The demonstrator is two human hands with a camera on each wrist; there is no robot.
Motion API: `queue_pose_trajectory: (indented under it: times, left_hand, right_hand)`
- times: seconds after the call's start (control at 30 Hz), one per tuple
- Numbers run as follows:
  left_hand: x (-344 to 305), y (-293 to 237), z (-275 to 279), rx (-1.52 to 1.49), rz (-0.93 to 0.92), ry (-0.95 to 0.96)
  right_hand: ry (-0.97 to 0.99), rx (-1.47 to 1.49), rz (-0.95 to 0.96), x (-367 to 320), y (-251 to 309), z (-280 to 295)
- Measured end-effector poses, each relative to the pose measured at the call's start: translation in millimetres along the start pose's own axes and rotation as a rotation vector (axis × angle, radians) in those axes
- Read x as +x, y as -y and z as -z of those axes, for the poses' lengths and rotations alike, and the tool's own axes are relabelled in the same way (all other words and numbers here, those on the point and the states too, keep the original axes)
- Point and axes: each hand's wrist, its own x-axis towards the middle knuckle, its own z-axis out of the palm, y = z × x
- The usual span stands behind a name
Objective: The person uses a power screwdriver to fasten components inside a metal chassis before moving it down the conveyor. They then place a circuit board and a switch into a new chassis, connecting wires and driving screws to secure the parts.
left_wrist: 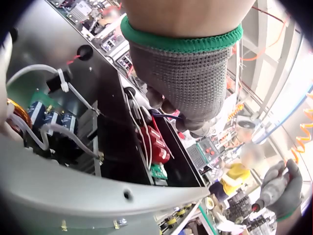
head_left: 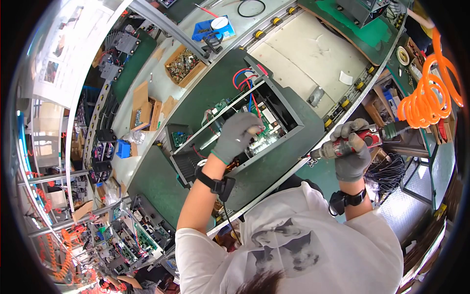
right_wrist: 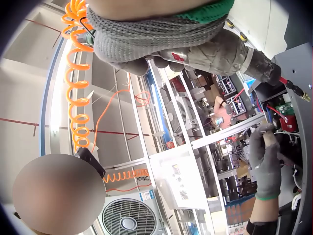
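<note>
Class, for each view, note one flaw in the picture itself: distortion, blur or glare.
Head view: fisheye bends the straight roller rail into an arc; corners go black. Left wrist view: left hand sharp, pale chassis edge soft, right side washed out. Right wrist view: right hand and electric screwdriver crowd the top edge; blurred round patch lower left.
</note>
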Motion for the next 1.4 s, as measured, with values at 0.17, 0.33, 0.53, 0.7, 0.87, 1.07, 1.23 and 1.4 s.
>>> queue_pose_trajectory:
  times: [0.17, 0.33, 0.53, 0.7, 0.87, 1.07, 1.23, 1.4]
  left_hand:
    - [-15, 23, 17, -0.38, 0.408, -0.193]
    - [-6, 20, 15, 0.297, 0.063, -0.033]
    - [-13, 24, 21, 0.58, 0.038, 0.157]
    - [-12, 20, 28, 0.605, 0.067, 0.183]
    - [-6, 23, 13, 0.641, 0.131, 0.179]
    - [-9, 28, 9, 0.503, 0.307, 0.19]
    - [-5, 23, 14, 0.533, 0.345, 0.224]
    - [-5, 26, 11, 0.48, 0.379, 0.236]
  right_hand:
    - [0.029, -0.031, 0.019, 4, -6, 2]
    - [0.032, -0.034, -0.013, 8, -9, -2]
    - [0.131, -0.067, 0.03, 18, -12, -10]
    - [0.167, -0.084, 0.007, 28, -18, -28]
    - [0.319, 0.001, -0.018, 42, -39, -58]
    - [0.507, 0.04, -0.067, 48, -79, -94]
    - [0.643, -0.013, -0.039, 51, -114, -103]
    - [0.671, -0.043, -0.06, 49, -131, -105]
